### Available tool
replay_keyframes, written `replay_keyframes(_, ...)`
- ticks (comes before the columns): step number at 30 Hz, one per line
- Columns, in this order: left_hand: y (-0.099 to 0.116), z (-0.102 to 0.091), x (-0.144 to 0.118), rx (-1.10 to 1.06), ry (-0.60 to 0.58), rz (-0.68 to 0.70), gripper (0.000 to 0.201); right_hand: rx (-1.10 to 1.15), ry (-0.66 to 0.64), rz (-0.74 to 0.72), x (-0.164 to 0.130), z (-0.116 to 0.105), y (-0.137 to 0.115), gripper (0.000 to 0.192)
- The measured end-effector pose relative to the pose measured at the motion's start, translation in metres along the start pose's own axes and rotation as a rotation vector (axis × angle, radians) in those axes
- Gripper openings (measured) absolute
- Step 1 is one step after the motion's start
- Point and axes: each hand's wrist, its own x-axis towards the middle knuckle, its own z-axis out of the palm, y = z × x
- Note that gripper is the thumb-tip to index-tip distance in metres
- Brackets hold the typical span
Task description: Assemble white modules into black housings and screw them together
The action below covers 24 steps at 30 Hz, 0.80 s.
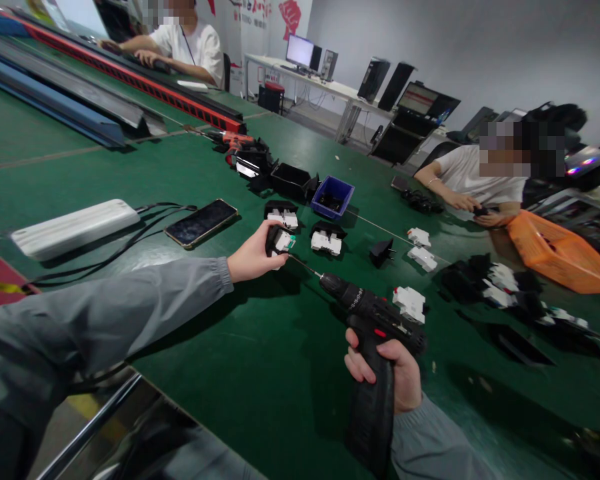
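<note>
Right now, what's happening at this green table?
A person is working with both hands. The left hand holds a small black and white plug part on the green table. The right hand grips a black cordless screwdriver, its bit pointed at that part. Similar parts, a blue bin and a phone lie nearby. Two other people sit further along.

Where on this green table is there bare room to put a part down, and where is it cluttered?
Bare green table lies between the left hand and right hand and the near edge. Another bare patch sits left of the phone, beyond the white power strip. It is crowded around the blue bin and the black and white parts on the right.
</note>
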Motion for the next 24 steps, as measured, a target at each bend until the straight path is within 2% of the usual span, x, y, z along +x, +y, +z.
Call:
replay_keyframes(6, -0.001, 0.001, 0.000, 0.002, -0.030, 0.034, 0.062, -0.025, -0.047, 0.044, 0.000, 0.002, 0.000, 0.036)
replay_keyframes(19, -0.010, 0.003, -0.001, 0.079, -0.026, 0.088, 0.068, -0.118, 0.032, 0.063, 0.001, 0.008, -0.003, 0.026)
replay_keyframes(24, -0.009, 0.005, -0.003, 0.085, -0.009, 0.072, 0.069, -0.098, 0.048, 0.048, 0.001, 0.007, -0.004, 0.029)
